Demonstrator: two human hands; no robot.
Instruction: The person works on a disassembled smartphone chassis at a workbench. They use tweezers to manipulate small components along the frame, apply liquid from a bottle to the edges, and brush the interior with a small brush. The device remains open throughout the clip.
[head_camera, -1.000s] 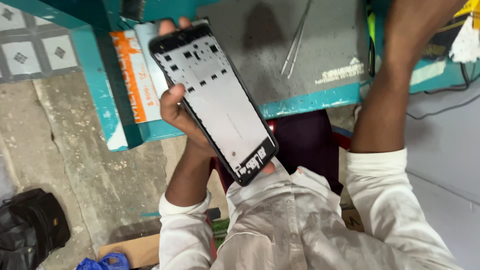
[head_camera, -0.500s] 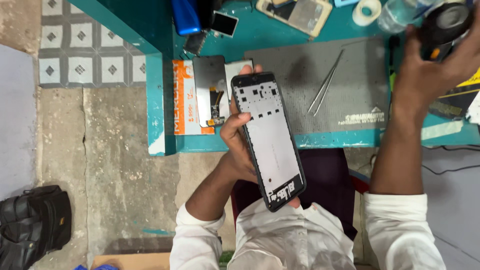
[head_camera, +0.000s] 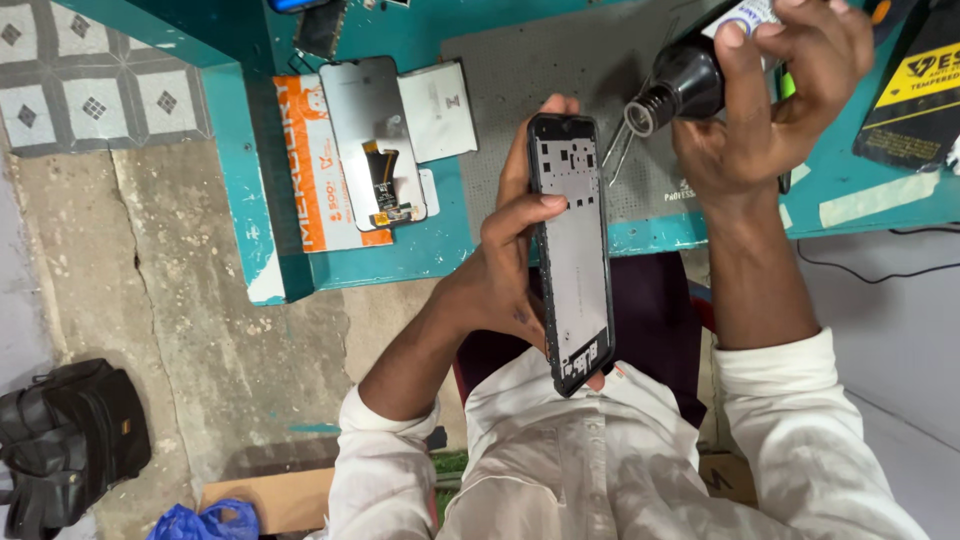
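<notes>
Now gripping bare phone frame (head_camera: 572, 250) in left hand (head_camera: 510, 260), black glue bottle (head_camera: 690, 80) clasped in right hand (head_camera: 770, 100); screen (head_camera: 372, 140) on bench (head_camera: 420, 255), unfitted.

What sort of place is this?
Likely a phone repair bench: the left hand holds a bare phone frame, a loose screen lies on the teal table, tweezers on a grey mat.

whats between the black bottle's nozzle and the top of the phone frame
In the head view, the tweezers lie on the grey mat between the black bottle in the right hand and the phone frame in the left hand.
</notes>
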